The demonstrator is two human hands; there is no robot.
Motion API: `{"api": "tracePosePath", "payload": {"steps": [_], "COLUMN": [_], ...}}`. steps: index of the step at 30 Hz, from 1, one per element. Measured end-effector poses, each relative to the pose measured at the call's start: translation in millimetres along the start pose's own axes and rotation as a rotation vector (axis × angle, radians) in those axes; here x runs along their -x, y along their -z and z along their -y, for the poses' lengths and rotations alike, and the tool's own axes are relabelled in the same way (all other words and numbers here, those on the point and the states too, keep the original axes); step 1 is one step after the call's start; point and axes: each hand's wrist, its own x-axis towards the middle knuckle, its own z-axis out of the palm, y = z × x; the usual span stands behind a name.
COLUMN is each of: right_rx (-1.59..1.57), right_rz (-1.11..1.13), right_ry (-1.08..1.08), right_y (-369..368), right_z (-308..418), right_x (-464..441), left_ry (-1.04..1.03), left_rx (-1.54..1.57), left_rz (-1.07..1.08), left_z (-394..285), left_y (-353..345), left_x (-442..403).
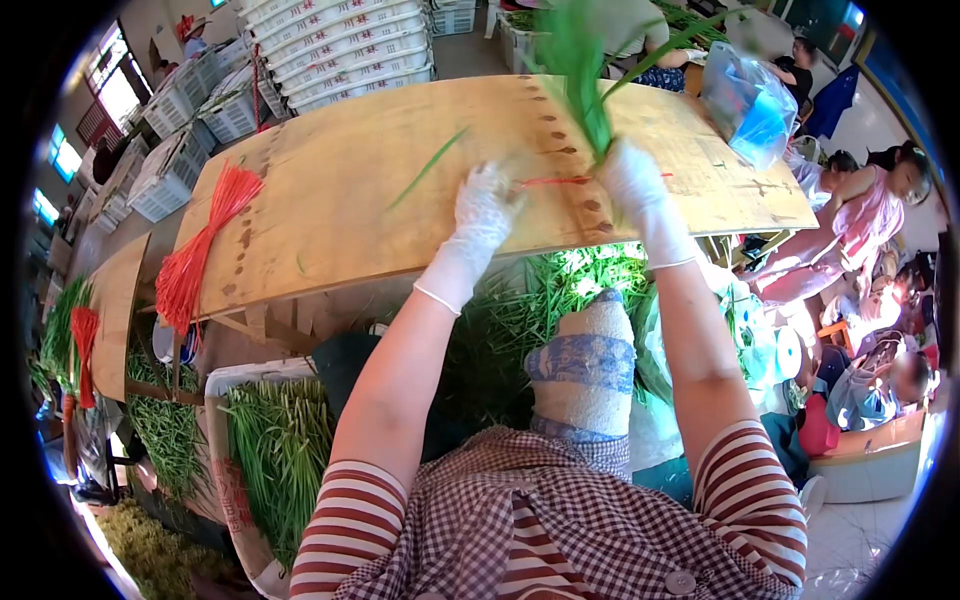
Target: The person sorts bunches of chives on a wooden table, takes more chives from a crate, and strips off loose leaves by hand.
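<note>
Both my hands wear white gloves. My right hand (634,186) is closed around the lower part of a bunch of long green leaves (582,85), which stands up from the board and is blurred at the top. A thin red tie strip (556,181) runs across the wooden board (370,150) between my hands, and its other end shows just right of my right hand. Near the strip's left end is my left hand (485,205), its fingers smeared by motion, so I cannot see whether they grip it. One loose green leaf (428,167) lies left of that hand.
A bundle of red strips (208,245) hangs over the board's left edge. A white crate (212,400) of green stalks is at my lower left. A blue plastic bag (750,105) sits at the right corner. Stacked white crates (345,50) stand behind. Several people are at the right.
</note>
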Motion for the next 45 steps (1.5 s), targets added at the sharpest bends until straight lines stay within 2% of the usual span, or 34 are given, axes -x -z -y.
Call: {"api": "tracePosePath", "payload": {"steps": [2,6,8,9,12,13,14,16,18,20,21,25,26,28,30,33,35,36,37,38,39,42,43,45], "right_rx": [0.011,-0.078,-0.165,-0.228,-0.31,-0.242,-0.172,-0.083,-0.056,-0.077,-0.087,-0.357,-0.395,-0.502,-0.44,-0.569,-0.661,-0.763,-0.888,-0.995,-1.031,-1.012,-0.977,-0.931], "right_rz": [-0.061,0.067,0.125,0.069,0.112,0.039,-0.024,-0.174,-0.007,-0.146,-0.217,-0.549,-0.546,-0.322,-0.301,-0.204,-0.015,0.191,0.301,0.405,0.505,0.698,0.764,0.86], "right_ry": [-0.053,0.001,-0.024,0.008,0.074,0.051,0.024,-0.009,-0.065,-0.074,-0.07,0.33,0.379,0.355,0.382,0.396,0.361,0.275,0.299,0.302,0.355,0.457,0.475,0.496], "right_y": [-45,-28,-16,-16,-2,-9,-23,-54,-47,-34,-29,-17,-19,-41,-58,-83,-83,-93,-104,-115,-124,-138,-131,-137], "right_z": [-3,-1,-5,-12,-12,-10,-6,-2,4,3,6,-10,-10,-16,-23,-14,16,33,49,67,84,135,141,170], "right_x": [12,25,25,26,48,53,57,51,49,70,82,149,170,204,216,223,228,232,236,241,246,268,263,276], "left_ry": [-0.051,-0.037,-0.094,-0.12,-0.218,-0.263,-0.179,-0.236,-0.237,-0.23,-0.257,-0.254,-0.236,-0.142,-0.022,0.147,0.276,0.302,0.45,0.465,0.606,0.892,0.899,1.012], "left_rx": [-0.051,-0.121,-0.155,-0.15,-0.081,-0.023,-0.016,-0.115,-0.164,-0.192,-0.172,-0.058,-0.023,-0.091,-0.153,-0.024,-0.183,-0.188,-0.172,-0.26,-0.247,-0.229,-0.317,-0.418], "left_rz": [0.066,0.114,0.049,0.029,-0.074,-0.132,-0.115,-0.109,-0.078,-0.023,-0.087,-0.339,-0.39,-0.331,-0.273,-0.385,-0.334,-0.313,-0.303,-0.272,-0.286,-0.398,-0.467,-0.458], "left_z": [-8,-12,-8,-6,0,3,7,-10,-3,5,1,-10,-9,2,15,61,50,50,43,49,42,36,29,49], "left_y": [4,3,-2,-2,-7,-12,-23,-5,-10,-12,-11,27,41,68,93,122,149,157,163,163,170,181,184,191], "left_x": [6,2,2,3,4,4,3,3,1,1,3,36,54,103,157,264,326,364,395,437,469,544,552,577]}}
